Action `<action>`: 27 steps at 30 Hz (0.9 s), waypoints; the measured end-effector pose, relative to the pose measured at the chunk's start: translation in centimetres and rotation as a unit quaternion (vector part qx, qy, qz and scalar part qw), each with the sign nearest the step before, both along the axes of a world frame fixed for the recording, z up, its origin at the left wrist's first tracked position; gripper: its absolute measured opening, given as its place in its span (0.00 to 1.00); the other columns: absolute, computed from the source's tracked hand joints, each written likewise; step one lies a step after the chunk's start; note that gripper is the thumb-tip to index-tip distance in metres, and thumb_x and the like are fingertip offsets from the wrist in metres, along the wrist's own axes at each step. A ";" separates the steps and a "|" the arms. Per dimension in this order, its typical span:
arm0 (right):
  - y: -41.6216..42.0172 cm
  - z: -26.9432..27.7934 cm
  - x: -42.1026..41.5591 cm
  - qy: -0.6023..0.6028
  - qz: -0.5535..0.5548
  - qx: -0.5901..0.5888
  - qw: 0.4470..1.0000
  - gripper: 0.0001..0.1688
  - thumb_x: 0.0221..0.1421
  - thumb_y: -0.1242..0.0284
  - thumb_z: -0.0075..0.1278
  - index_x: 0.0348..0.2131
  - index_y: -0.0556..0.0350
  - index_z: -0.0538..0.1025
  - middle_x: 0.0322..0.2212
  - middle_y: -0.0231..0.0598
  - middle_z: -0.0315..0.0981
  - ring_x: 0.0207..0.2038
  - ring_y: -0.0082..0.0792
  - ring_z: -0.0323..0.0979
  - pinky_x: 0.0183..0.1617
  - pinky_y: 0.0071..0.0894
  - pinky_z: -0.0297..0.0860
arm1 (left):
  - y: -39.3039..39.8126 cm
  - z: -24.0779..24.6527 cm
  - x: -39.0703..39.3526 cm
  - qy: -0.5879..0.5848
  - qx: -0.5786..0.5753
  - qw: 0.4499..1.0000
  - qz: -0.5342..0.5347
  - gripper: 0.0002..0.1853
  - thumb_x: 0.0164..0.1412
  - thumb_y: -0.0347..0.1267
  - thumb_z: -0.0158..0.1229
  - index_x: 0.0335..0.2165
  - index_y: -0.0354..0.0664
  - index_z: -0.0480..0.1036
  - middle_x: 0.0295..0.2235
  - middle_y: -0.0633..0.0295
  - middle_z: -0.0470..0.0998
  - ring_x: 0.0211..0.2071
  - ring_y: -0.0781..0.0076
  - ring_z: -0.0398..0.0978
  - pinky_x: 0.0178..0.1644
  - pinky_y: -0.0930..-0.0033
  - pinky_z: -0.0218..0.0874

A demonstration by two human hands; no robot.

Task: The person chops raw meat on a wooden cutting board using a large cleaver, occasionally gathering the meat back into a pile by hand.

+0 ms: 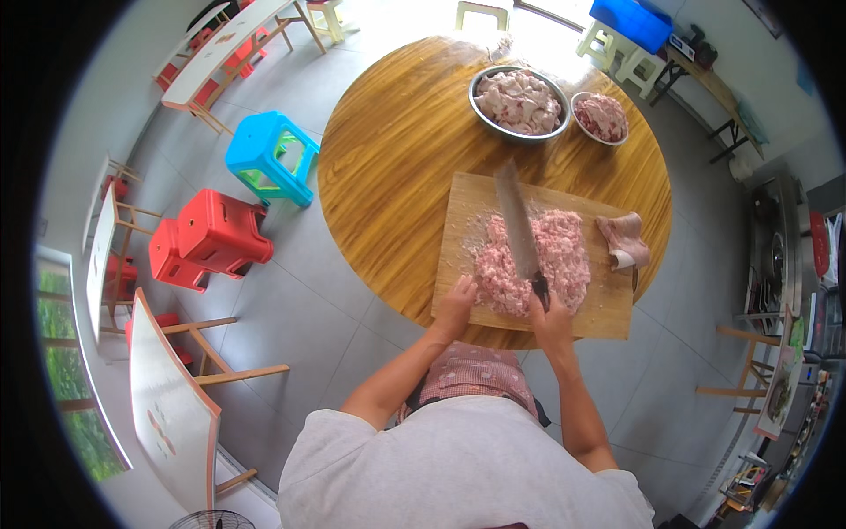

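A wooden cutting board [456, 218] lies at the near edge of a round wooden table [390, 152], with a spread of chopped raw meat [565, 251] on it. My right hand [552, 322] grips the dark handle of a cleaver [519, 228], whose broad blade lies over the meat and points away from me. At the board's near left edge rests my left hand [457, 305], beside the meat, holding nothing that I can see. A piece of meat with skin [624, 241] lies at the board's right side.
Towards the table's far side stand a metal bowl [477, 109] of meat pieces and a smaller bowl [605, 141] of meat. A blue stool [254, 142] and red stools [211, 225] stand left of the table. White-topped tables [175, 403] line the left wall.
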State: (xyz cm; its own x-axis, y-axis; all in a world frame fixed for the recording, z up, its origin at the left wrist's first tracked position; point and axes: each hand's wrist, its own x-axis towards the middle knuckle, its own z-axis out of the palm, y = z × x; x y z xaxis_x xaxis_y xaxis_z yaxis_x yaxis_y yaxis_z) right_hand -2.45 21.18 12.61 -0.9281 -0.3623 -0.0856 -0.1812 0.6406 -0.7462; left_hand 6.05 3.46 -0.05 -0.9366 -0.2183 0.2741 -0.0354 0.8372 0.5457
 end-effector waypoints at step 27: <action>-2.7 0.7 3.0 0.006 0.045 0.034 0.998 0.19 0.53 0.63 0.47 0.30 0.64 0.68 0.19 0.59 0.70 0.27 0.59 0.71 0.29 0.52 0.65 | -0.8 -1.3 1.0 0.048 0.018 0.999 0.010 0.09 0.45 0.22 0.48 0.29 0.36 0.70 0.35 0.52 0.72 0.39 0.54 0.71 0.41 0.63 0.65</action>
